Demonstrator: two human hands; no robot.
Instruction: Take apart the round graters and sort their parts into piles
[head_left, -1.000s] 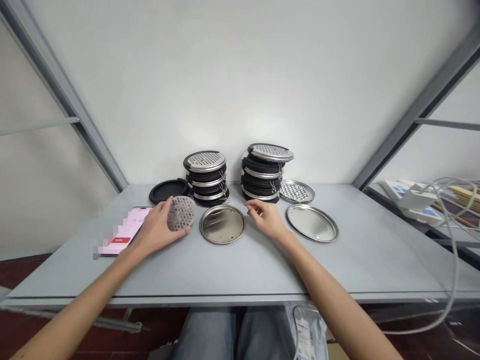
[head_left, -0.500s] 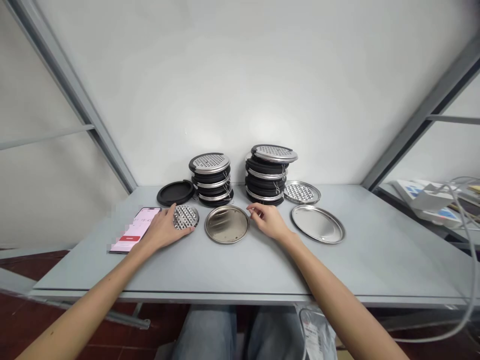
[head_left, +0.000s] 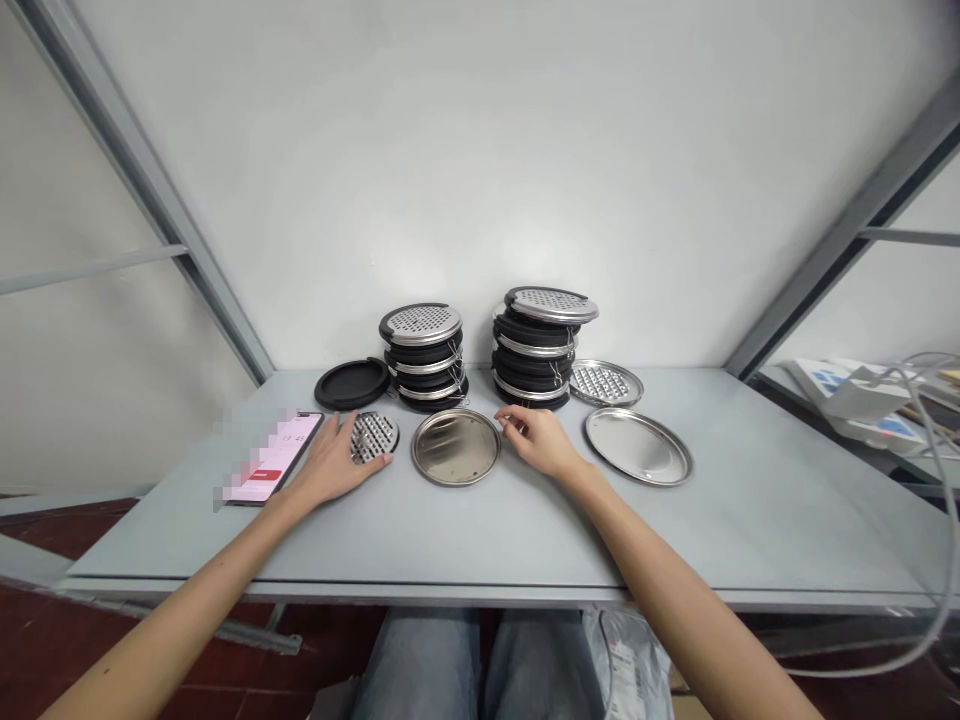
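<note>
My left hand (head_left: 330, 460) lies on the table with fingers spread, its thumb and index finger around the near-left side of a round metal grater disc (head_left: 375, 437). Part of the disc is hidden behind the fingers. To its right lies a shallow round metal tray (head_left: 456, 448). Just off that tray's right rim rests my right hand (head_left: 541, 440), fingers curled in, with nothing visible in them. A second metal tray (head_left: 637, 447) sits farther right of this hand.
Behind are two stacks of graters with black rims, one left (head_left: 422, 355) and a taller one right (head_left: 534, 345). A black ring-shaped base (head_left: 352, 384), another grater disc (head_left: 606, 382) and a phone (head_left: 274, 460) lie nearby. A white cable (head_left: 941, 560) hangs at right.
The view has shifted very slightly. Both hands stay in nearly the same places, and the trays and stacks have not moved.
</note>
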